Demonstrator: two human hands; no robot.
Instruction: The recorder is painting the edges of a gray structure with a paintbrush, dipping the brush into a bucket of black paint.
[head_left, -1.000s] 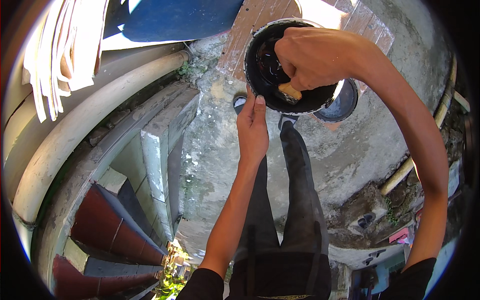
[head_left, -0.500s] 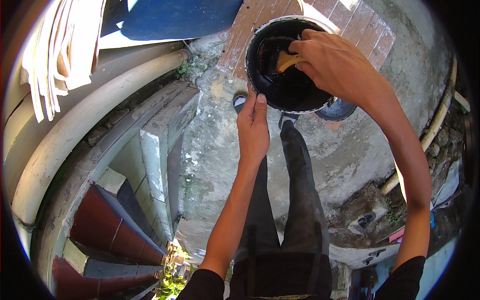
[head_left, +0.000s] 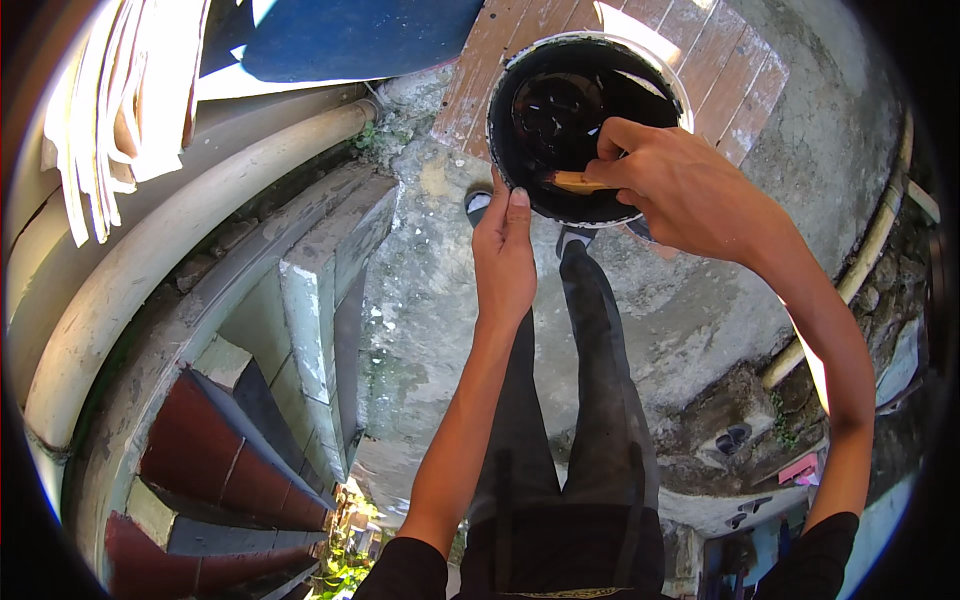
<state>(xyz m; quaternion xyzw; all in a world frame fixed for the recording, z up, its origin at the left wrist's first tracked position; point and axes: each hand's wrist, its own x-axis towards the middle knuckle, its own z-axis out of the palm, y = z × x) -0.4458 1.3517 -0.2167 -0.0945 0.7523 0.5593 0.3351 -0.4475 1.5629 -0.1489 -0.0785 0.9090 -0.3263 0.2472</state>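
Note:
A round bucket (head_left: 582, 206) with a pale, paint-smeared rim hangs above the floor in front of me. Dark, glossy paint (head_left: 556, 112) lies at its bottom and coats the inside. My left hand (head_left: 506, 255) is closed on the near left rim, thumb on the edge. Inside the near part of the bucket, my right hand (head_left: 685, 190) grips the yellowish wooden handle of a paintbrush (head_left: 578, 182). The brush lies nearly level, its dark head pointing left against the near inner wall; the bristles are hard to make out.
Beyond the bucket stands a worn brown slatted wooden surface (head_left: 735, 85). A second container (head_left: 640, 230) is mostly hidden below it. Red-topped steps (head_left: 215, 450) and a curved pale pipe (head_left: 150, 270) run along the left. Sandals (head_left: 733, 438) lie at the lower right.
My right hand has drawn the brush from the bucket's middle toward the near wall, and the handle has turned nearly level. My left hand keeps its place on the rim.

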